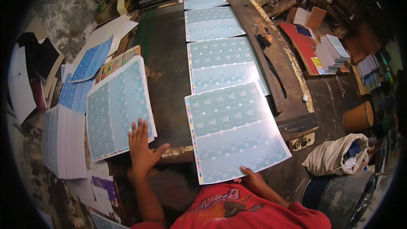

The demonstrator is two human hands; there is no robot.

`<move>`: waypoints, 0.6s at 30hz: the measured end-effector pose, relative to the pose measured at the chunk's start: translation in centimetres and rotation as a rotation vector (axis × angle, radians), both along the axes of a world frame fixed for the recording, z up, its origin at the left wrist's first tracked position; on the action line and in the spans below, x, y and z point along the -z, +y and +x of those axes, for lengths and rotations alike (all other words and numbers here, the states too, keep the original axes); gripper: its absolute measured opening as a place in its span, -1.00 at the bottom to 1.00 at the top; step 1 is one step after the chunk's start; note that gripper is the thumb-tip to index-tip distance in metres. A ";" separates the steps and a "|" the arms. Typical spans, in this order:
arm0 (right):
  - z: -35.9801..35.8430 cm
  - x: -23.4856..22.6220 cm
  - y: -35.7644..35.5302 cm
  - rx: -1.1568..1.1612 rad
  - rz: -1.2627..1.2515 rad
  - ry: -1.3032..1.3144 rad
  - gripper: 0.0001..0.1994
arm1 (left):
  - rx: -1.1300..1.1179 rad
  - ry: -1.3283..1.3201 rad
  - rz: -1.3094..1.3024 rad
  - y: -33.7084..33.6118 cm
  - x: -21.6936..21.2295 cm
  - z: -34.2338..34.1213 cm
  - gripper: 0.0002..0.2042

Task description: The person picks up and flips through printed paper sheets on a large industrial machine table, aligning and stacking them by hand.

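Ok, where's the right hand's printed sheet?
In the head view, the held sheet is just right of centre, near edge in the right hand, far end over the next sheet.

R hand (253, 180) partly hidden under nearest sht (239, 133).

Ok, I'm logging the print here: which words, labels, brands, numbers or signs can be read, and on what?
Wording not copied; locations only.
Red shirt: large lettering, partly readable.
Sheet in right hand: white marks; finer print too small to read.
Stack by left hand: too small to read.
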State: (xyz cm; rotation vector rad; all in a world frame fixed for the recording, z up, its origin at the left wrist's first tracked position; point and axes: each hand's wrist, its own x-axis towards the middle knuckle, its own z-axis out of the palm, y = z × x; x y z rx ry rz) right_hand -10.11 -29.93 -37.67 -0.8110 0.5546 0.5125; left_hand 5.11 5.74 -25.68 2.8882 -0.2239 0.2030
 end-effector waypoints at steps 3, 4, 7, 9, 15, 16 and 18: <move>-1.5 -0.9 -0.4 0.000 -0.052 0.015 -0.65 | 0.005 -0.019 -0.032 0.2 1.0 -0.3 -0.16; -2.1 -0.9 -0.4 0.004 -0.041 0.019 -0.64 | 0.004 -0.071 -0.093 0.2 1.0 -0.3 -0.36; -2.8 -1.1 -0.8 0.024 -0.034 0.034 -0.62 | -0.012 -0.089 -0.267 0.8 1.6 -0.1 -0.53; -2.6 -1.2 -0.6 0.034 -0.042 0.064 -0.59 | -0.040 -0.152 -0.322 0.5 1.3 -0.2 -0.66; 0.5 -0.3 -0.7 0.128 -0.011 0.031 -0.56 | -0.125 -0.281 -0.395 0.4 1.1 0.2 -0.81; 0.7 0.6 -0.8 0.156 -0.037 0.003 -0.53 | -0.118 -0.311 -0.346 0.0 1.2 0.2 -0.82; 1.7 1.2 -1.0 0.150 -0.076 -0.059 -0.52 | -0.094 -0.343 -0.276 -0.8 1.4 -0.4 -0.83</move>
